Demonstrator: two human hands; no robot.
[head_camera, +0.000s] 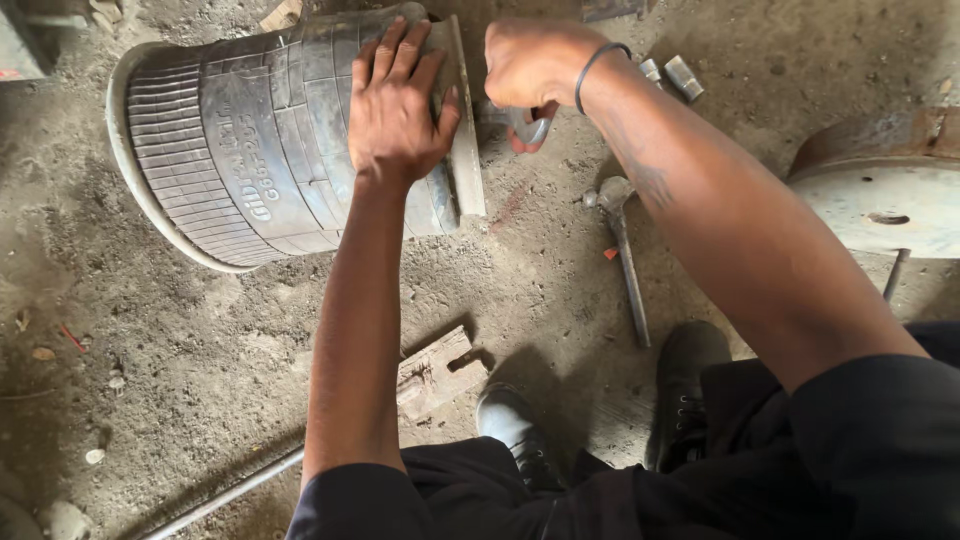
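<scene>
Black rubber, ribbed and dusty, makes up the air spring bellows (240, 140), a barrel-shaped piece lying on its side on the dirt floor (200, 350) at the upper left of the view. Fine ridges run around its body, raised lettering is moulded into the wall, and grey grime dulls the surface. A pale metal rim closes its left end, and a flat metal end plate (466, 130) caps the right end, seen edge-on.

The left hand (398, 110) lies flat on the bellows near the plate, fingers (385, 55) spread wide and pressed on the rubber, gripping nothing. The right hand (535, 70) hovers just right of the plate, its fingers curled tightly around a small grey metal tool (530, 128) whose exact kind I cannot tell; a dark band circles that wrist.

A long-handled hammer (622, 250) lies on the floor below the right hand, with two metal sockets (672, 72) near the forearm. A wood block (435, 372) rests between the arms, close to the person's black shoes (690, 370). A round metal disc (880, 195) sits at the right edge.
</scene>
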